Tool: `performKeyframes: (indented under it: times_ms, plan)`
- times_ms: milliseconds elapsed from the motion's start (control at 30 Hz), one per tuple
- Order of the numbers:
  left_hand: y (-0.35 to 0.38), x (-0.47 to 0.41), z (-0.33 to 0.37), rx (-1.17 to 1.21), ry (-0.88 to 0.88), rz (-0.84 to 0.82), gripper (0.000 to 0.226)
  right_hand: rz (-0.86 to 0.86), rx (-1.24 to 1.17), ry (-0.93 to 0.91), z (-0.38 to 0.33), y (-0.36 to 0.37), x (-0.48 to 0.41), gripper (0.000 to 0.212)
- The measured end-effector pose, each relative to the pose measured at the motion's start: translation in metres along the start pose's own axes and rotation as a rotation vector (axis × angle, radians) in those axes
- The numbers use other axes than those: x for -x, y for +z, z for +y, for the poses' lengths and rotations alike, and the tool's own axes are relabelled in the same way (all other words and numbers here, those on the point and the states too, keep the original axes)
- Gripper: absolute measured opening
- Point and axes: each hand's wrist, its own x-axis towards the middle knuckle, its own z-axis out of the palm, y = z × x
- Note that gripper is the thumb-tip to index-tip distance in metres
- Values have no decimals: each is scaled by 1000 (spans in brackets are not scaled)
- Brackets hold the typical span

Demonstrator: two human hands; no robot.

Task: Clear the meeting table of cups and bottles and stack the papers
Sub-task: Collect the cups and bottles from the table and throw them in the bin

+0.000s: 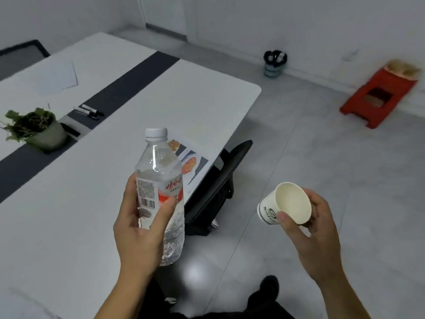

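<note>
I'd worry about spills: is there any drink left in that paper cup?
No: the paper cup, tilted toward the camera in the right hand, shows only a bare, pale inside.

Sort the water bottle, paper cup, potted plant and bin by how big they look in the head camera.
1. water bottle
2. potted plant and paper cup: about alike
3. bin: looks smallest, but it stands far away

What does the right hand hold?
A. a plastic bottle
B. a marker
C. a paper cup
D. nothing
C: the right hand grips a paper cup tilted on its side over the floor, while the bottle is in the left hand.
</note>
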Motion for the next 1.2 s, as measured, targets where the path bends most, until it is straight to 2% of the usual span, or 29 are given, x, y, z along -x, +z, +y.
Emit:
performKeyframes:
  times_ms: [100,233,367,500,633,767,900,1200]
  plan:
    - [73,8,8,12,-5,15,60,10,-35,22,23,-55,-36,63]
    - [173,9,14,40,-37,1,69,52,-180,45,40,-119,-102,63]
    - [255,-10,28,4,-43,-9,66,84,-205,33,42,-173,-159,66]
    - [317,-33,32,38,-26,-7,56,90,-197,35,50,-200,-212,75]
    - [373,-67,15,47,-63,-29,58,69,-192,75,72,-211,-279,75]
    - [439,-124,-20,70,-129,-20,70,81,-191,110,96,-220,-363,75]
    - [532,-210,-40,101,-166,-29,65,149,-170,115,102,-231,-482,74]
    - [719,-417,10,103,-12,-117,68,247,-147,44,68,-283,-720,67]
